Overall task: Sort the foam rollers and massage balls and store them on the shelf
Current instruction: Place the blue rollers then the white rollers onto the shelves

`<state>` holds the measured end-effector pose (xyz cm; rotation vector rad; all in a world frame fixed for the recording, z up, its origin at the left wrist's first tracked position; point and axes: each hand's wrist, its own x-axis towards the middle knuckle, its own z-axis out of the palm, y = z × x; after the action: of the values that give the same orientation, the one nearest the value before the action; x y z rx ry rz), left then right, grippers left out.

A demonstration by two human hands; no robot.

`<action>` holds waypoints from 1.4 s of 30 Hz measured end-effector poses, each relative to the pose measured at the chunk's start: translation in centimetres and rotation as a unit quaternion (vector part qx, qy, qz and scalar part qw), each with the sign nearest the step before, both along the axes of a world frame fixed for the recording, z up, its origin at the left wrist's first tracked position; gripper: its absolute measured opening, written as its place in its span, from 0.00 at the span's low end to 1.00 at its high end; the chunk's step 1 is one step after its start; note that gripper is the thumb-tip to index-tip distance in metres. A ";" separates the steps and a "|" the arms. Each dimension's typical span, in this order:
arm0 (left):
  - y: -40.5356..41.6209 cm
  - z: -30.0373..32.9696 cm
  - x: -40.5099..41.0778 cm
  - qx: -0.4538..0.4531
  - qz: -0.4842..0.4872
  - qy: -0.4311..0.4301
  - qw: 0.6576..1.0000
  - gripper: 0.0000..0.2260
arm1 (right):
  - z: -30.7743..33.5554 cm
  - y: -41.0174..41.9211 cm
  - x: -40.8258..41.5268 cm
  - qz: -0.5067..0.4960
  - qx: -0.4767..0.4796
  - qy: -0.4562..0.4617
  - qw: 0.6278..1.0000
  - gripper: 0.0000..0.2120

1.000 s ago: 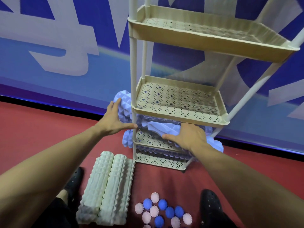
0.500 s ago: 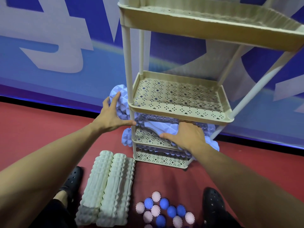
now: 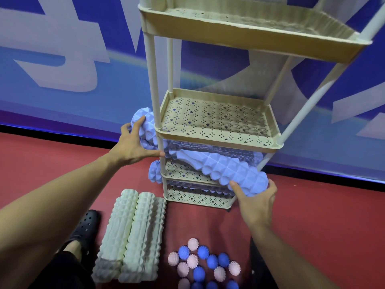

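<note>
A beige tiered shelf (image 3: 218, 143) stands on the red floor against the blue wall. Several blue foam rollers lie on its lower tiers. One blue roller (image 3: 227, 168) lies slantwise, its right end sticking out at the front right. My right hand (image 3: 257, 202) grips that end from below, thumb on its front. My left hand (image 3: 133, 146) holds the end of a blue roller (image 3: 145, 127) poking out left of the shelf, thumb against the post. White foam rollers (image 3: 133, 236) lie side by side on the floor. Blue and pink spiky massage balls (image 3: 205, 264) are clustered beside them.
The middle tier (image 3: 216, 119) and the top tier (image 3: 250, 38) of the shelf hold nothing. Another blue roller end (image 3: 154, 173) juts out at the lower left. My black shoe (image 3: 86, 228) stands left of the white rollers.
My right hand has slid from the top of the slanted blue roller to its right end, which now sticks further out in front. My left hand stays on the left roller end.
</note>
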<state>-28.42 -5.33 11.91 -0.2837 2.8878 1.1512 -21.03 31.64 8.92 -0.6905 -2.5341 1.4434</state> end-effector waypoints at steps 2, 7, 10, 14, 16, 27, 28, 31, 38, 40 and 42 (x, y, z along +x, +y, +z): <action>-0.3 -0.1 0.1 -0.005 0.002 0.001 1.000 0.59 | -0.2 -0.1 -0.1 0.007 -0.036 0.017 0.999 0.49; 0.2 0.0 -0.1 0.013 -0.003 0.028 1.000 0.61 | 0.1 -0.5 -0.1 0.000 -0.024 0.014 1.000 0.51; 0.5 0.4 0.2 0.045 0.028 0.036 0.998 0.61 | 0.1 -0.6 0.1 0.006 -0.014 0.029 0.999 0.52; -0.2 0.7 0.8 0.035 0.049 0.025 0.998 0.65 | 0.1 -0.8 -0.1 0.010 -0.033 0.056 0.998 0.50; -0.6 1.1 0.8 0.037 0.059 0.017 0.997 0.66 | 0.0 -1.0 -0.2 0.010 -0.054 0.062 0.997 0.50; -0.9 2.2 -0.1 0.050 0.064 0.010 0.997 0.67 | -0.4 -1.9 -1.1 0.024 -0.088 0.081 0.993 0.49; -1.0 2.3 -0.2 0.052 0.070 0.014 0.996 0.66 | -0.3 -2.0 -1.5 0.031 -0.076 0.082 0.993 0.51; -1.5 2.2 0.0 0.052 0.083 0.014 0.995 0.66 | 0.2 -2.2 -3.0 0.050 -0.055 0.075 0.994 0.54; -1.5 1.1 1.6 0.072 0.122 0.013 0.990 0.64 | 1.9 -1.8 -5.6 0.002 -0.055 0.098 0.994 0.48; -1.0 1.2 1.8 0.076 0.132 0.011 0.988 0.63 | 2.2 -1.7 -6.0 -0.059 -0.100 0.106 0.988 0.45; -0.6 1.5 1.8 0.075 0.134 0.010 0.988 0.63 | 2.3 -1.2 -6.1 -0.080 -0.137 0.085 0.984 0.46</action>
<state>-26.59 -5.97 13.40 -0.6749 2.8231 1.4085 -27.13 30.42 11.20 -0.7552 -2.1238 1.7291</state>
